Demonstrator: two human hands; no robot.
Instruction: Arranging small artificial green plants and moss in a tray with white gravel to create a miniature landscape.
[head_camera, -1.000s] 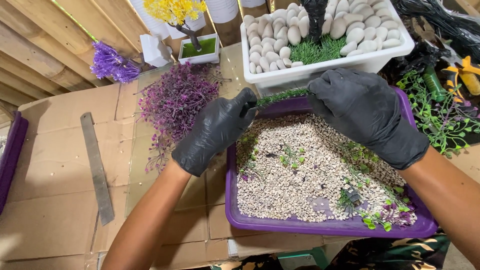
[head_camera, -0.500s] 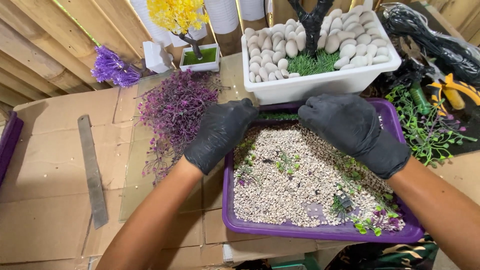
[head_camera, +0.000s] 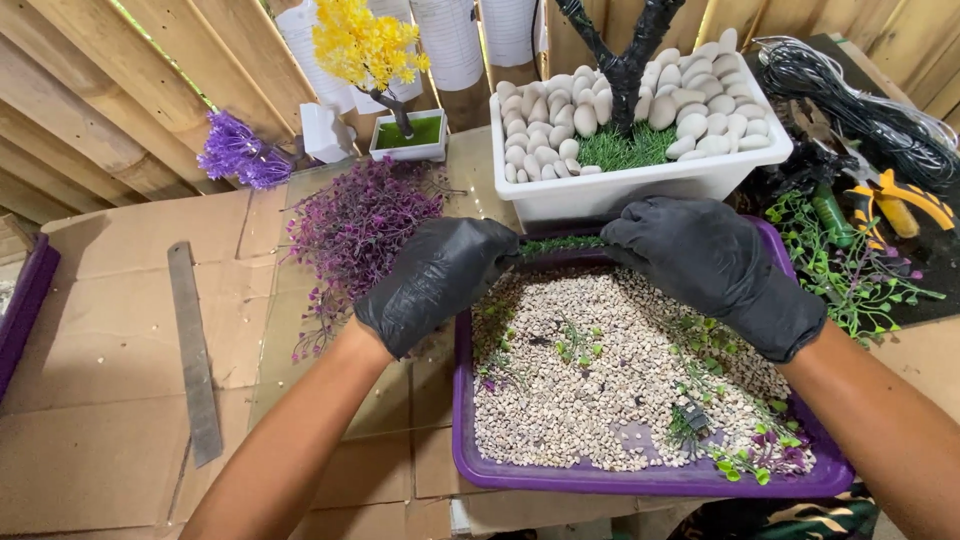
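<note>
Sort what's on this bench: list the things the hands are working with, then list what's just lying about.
In hand:
- left hand and right hand, both in black gloves, fingers on a green grass strip
- purple tray of gravel

Lying about:
- white planter of pebbles
- purple foliage
- metal strip
- small yellow tree
- black wire coil

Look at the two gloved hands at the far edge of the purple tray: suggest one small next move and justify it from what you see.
Probably press the green grass strip down along the far rim of the purple tray. The left hand and right hand each pinch one end of it, and it sits just above the gravel, beside the white planter.
</note>
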